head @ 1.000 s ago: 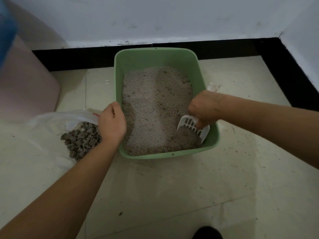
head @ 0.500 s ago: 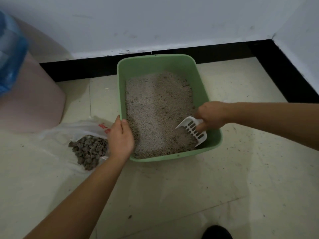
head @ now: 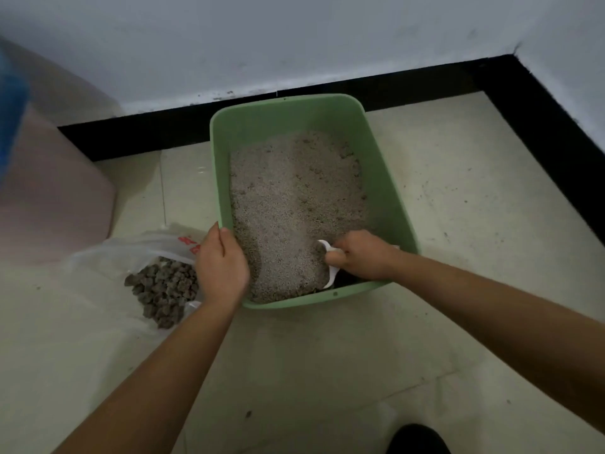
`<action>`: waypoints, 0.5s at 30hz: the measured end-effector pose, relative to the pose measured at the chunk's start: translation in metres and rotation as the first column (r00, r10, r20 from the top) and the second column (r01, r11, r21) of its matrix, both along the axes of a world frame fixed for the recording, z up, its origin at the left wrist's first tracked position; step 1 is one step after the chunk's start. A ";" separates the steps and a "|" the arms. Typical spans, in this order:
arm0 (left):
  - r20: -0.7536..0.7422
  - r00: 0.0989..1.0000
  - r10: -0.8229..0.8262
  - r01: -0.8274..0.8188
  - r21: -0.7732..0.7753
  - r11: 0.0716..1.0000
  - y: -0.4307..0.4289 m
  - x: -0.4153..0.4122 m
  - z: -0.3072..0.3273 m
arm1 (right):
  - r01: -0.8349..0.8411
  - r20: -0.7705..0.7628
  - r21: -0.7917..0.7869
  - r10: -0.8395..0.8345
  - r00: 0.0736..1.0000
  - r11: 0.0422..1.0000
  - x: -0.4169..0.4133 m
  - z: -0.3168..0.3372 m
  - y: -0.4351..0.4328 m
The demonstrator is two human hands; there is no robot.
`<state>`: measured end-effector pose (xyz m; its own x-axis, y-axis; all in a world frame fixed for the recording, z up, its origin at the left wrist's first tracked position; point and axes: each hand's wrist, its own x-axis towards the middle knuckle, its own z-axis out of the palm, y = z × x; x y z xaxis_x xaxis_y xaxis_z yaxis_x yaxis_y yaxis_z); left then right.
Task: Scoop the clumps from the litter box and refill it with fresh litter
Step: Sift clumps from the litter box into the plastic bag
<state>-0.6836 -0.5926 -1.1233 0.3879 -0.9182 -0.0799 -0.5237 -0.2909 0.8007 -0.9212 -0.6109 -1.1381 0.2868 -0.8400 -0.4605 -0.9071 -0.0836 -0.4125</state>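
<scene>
A green litter box [head: 389, 198] sits on the tiled floor, filled with grey litter [head: 291, 198]. My left hand [head: 221, 265] grips the box's near-left rim. My right hand [head: 361, 255] holds a white slotted scoop [head: 330, 271], its blade dug into the litter at the near-right corner, mostly hidden by the hand. Left of the box lies a clear plastic bag [head: 131, 253] with a pile of dark grey clumps [head: 163, 290] on it.
A black skirting [head: 147, 132] and grey walls form a corner behind and right of the box. A pinkish container [head: 49, 198] stands at the left with something blue [head: 11, 109] above it. A dark shoe tip [head: 415, 440] shows at the bottom edge.
My right hand has pushed the scoop down and leftwards into the litter at the near corner, so the slotted blade is now mostly buried. The left hand stays on the rim.
</scene>
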 end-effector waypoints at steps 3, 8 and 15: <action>-0.022 1.000 0.010 -0.010 0.007 1.000 0.000 0.001 -0.001 | -0.040 0.072 0.011 0.039 0.997 0.999 -0.004 0.000 -0.003; -0.071 0.997 0.042 -0.042 -0.005 0.999 0.000 0.002 -0.004 | -0.076 0.208 -0.002 0.075 0.975 0.997 0.001 -0.005 -0.002; -0.206 0.958 0.198 -0.190 0.055 0.980 0.001 -0.004 0.001 | -0.108 0.279 0.007 0.102 0.955 0.994 0.014 -0.008 -0.004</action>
